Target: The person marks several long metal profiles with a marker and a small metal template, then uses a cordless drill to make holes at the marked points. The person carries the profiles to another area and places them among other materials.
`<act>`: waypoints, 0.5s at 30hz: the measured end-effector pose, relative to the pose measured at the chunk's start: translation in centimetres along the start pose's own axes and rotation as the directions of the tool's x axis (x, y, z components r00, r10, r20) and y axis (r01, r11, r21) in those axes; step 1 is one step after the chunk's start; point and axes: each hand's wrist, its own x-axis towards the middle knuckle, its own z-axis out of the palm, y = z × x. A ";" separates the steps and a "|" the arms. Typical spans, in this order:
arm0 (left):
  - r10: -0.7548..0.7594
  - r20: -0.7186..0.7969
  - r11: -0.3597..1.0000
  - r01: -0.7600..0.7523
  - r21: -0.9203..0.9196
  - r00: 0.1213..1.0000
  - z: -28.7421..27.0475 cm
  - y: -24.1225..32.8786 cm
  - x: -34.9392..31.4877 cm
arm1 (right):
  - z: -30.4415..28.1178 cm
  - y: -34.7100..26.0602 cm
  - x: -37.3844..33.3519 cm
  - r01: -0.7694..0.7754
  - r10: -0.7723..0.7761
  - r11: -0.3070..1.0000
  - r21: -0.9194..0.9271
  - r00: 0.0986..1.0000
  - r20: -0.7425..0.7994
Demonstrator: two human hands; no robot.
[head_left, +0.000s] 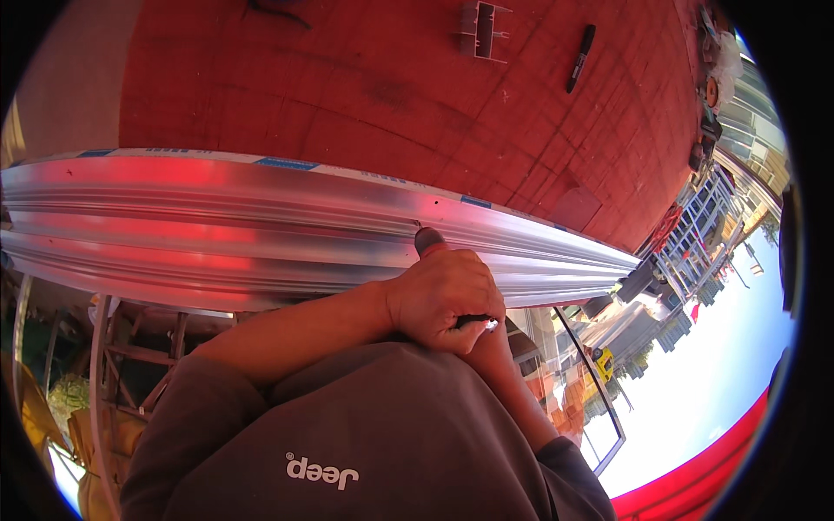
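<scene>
My left hand is curled shut close to my chest, its forearm coming across from the left. Beyond its knuckles a dark, rounded end sticks out over the metal; its kind does not show. A small shiny bit glints beside the thumb. My right forearm rises from the lower right and meets the left hand, which covers my right hand, so its fingers are hidden. In front of both lies a long, ribbed silver aluminium profile, with a small dark hole near its far edge.
A red work surface stretches beyond the profile. On it lie a short aluminium profile offcut and a black marker. Metal frames and clutter stand at the right. A metal stand is below left.
</scene>
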 end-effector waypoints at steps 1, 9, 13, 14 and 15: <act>0.002 -0.001 1.000 -0.002 0.002 1.000 -0.1 0.0 0.0 | 0.0 0.0 0.0 -0.002 0.002 1.000 0.010 1.000 -0.002; 0.022 -0.019 1.000 -0.022 -0.011 1.000 -0.2 -0.1 -0.1 | -0.1 -1.1 0.4 -0.040 0.044 0.996 0.080 0.998 -0.050; 0.034 -0.001 0.999 -0.034 -0.006 0.999 -0.1 -0.2 -0.3 | 0.4 -0.8 0.1 -0.068 0.076 0.992 0.104 0.995 -0.068; 0.035 -0.001 0.999 -0.035 -0.003 0.999 -0.2 -0.1 -0.3 | 0.4 -0.9 0.1 -0.075 0.083 0.992 0.103 0.994 -0.072; 0.036 -0.001 0.999 -0.036 0.000 0.999 -0.3 0.0 -0.3 | 0.4 -1.0 0.1 -0.080 0.088 0.992 0.102 0.993 -0.074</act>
